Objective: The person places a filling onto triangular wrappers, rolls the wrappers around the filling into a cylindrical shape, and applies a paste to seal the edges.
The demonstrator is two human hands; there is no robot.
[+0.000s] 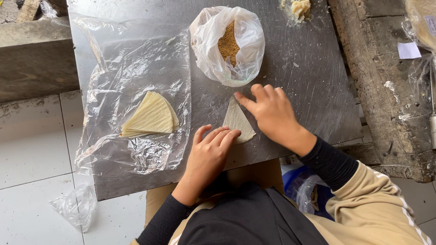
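Wrapper (237,119) lies flat between both hands (211,152), fingertips touching.

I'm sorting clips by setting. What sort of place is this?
Probably a small food-prep stall or workshop: a metal worktable, a stack of wrapper sheets on plastic, a bag of filling, and both hands folding a wrapper.

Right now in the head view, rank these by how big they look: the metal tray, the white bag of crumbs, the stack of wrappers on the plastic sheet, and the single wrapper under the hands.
1. Metal tray
2. White bag
3. Stack of wrappers
4. Single wrapper, partly hidden by the hands
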